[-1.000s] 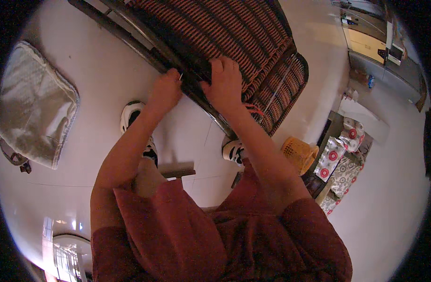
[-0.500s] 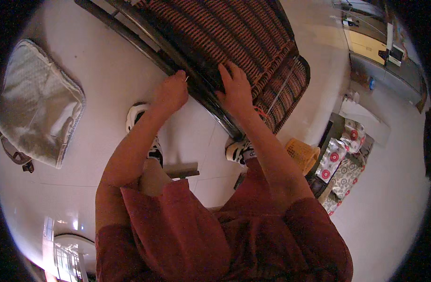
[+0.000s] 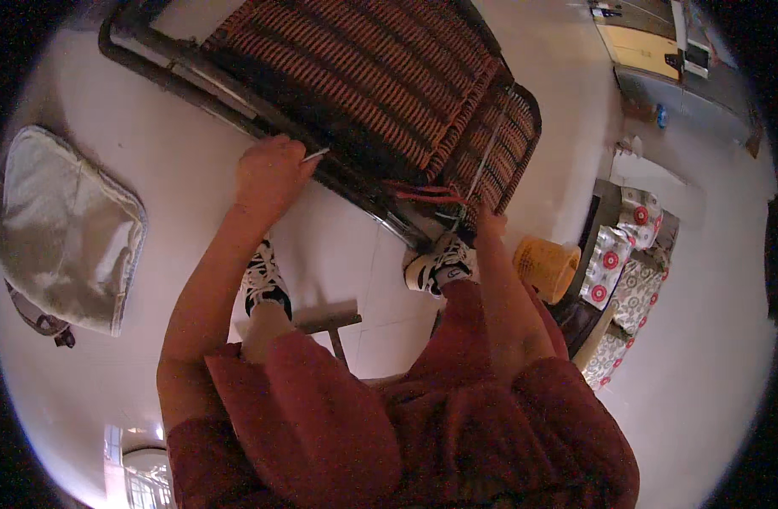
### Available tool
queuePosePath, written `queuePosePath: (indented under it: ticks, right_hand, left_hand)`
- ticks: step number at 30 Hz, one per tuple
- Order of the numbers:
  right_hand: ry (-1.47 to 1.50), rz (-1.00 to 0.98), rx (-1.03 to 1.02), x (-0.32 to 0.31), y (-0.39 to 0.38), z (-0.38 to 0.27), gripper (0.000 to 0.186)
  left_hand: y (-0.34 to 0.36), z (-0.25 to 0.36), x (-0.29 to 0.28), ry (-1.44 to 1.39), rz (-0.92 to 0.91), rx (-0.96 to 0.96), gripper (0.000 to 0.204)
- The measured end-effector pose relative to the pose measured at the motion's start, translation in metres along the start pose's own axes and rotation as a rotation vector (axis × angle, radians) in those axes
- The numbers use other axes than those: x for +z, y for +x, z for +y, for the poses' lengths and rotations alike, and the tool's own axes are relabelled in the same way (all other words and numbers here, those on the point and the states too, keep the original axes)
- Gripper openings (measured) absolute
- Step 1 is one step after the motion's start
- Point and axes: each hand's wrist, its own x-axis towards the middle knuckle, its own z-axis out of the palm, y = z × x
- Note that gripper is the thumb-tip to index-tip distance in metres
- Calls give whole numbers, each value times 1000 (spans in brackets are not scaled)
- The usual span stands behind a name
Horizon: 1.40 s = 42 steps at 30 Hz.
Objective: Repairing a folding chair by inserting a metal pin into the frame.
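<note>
A chair with a brown and black woven panel and a dark metal tube frame lies slanting across the floor in front of me. My left hand is closed at the frame's near side, a thin pale rod sticking out from its fingers toward the weave. At the lower right corner of the smaller woven section, my right hand has its fingers bent together; what they grip is hidden. Between the two hands, a reddish strand runs along the panel's near edge.
My shoes stand close under the frame. A yellow basket is to the right, beside a low seat with patterned cushions. A pale padded cloth lies on the floor at left. A wooden T-shaped piece is between my legs.
My right hand has moved from the frame, right and nearer, to the corner of the woven section. My left hand has shifted left, its rod showing more. The reddish strand is now more exposed.
</note>
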Motion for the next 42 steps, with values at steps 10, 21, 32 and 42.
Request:
queuePosePath:
  ticks: [10,21,32,42]
  right_hand:
    - [1135,-762,508,-18,18,52,43]
    - [1213,-836,376,-92,35,36,47]
    - [1207,-484,-127,-426,54,-97,25]
    - [859,-78,-524,-622,-67,-126,18]
  left_hand:
    - [63,51,33,184,137,676,6]
    - [72,110,0,296,-131,716,9]
    - [38,228,-178,2,81,650,27]
    - [-70,327,-183,-362,236,580,27]
